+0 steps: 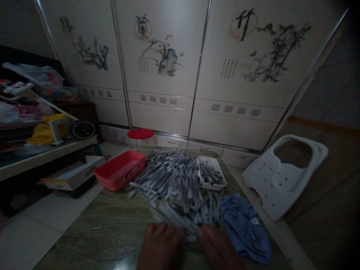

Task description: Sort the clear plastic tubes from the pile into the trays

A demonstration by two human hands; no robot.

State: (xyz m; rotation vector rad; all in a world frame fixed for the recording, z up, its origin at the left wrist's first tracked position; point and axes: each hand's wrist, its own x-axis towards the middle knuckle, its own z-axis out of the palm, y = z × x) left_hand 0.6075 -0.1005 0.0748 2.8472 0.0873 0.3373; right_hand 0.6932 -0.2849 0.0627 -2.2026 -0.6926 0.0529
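Note:
A large heap of thin, translucent pens (171,172) with dark ends is spread over the table. At its near edge, my left hand (161,243) is closed, fingers curled, with thumb and forefinger at one end of a pale clear pen (191,238). My right hand (215,245) pinches the other end of that pen, thumb against the fingers. Dim light and blur hide its details. Several loose pens lie just beyond my fingertips. To the right of the heap, a white tray (201,183) contains more pens with dark tips.
A red plastic basket (120,172) sits at the table's left edge. A crumpled blue cloth (244,225) lies at the right edge. Beyond the table stand a red round stool (140,133), a white folded plastic seat (281,176) and an open box (75,172).

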